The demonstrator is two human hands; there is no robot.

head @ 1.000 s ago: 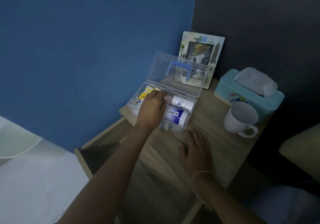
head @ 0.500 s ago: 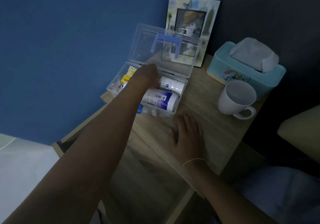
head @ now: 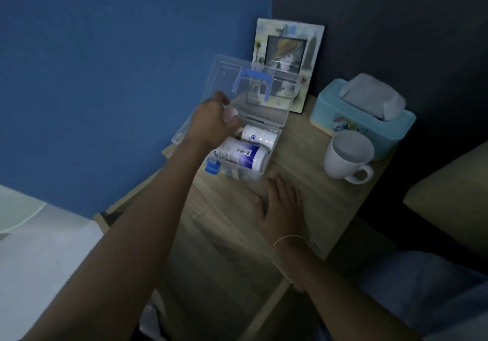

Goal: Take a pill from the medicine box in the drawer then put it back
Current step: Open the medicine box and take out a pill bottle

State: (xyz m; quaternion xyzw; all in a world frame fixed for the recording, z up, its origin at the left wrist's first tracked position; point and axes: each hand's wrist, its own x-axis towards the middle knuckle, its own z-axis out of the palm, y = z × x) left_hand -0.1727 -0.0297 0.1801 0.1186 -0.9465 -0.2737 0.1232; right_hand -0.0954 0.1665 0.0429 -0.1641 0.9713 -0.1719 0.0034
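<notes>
Wooden nightstand [head: 303, 171]; clear medicine box [head: 266, 145], lid raised, on its far left part. Right hand [head: 282, 208] flat, fingers together, near the box. Left hand [head: 214, 124] inside box; finger state indiscernible.

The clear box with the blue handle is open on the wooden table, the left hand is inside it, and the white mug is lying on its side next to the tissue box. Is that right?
Not quite. In the head view the white ceramic mug stands upright, not on its side, beside the light blue tissue box. The rest holds: the clear plastic medicine box with the blue handle is open on the wooden table, and the left hand reaches into it.
</notes>
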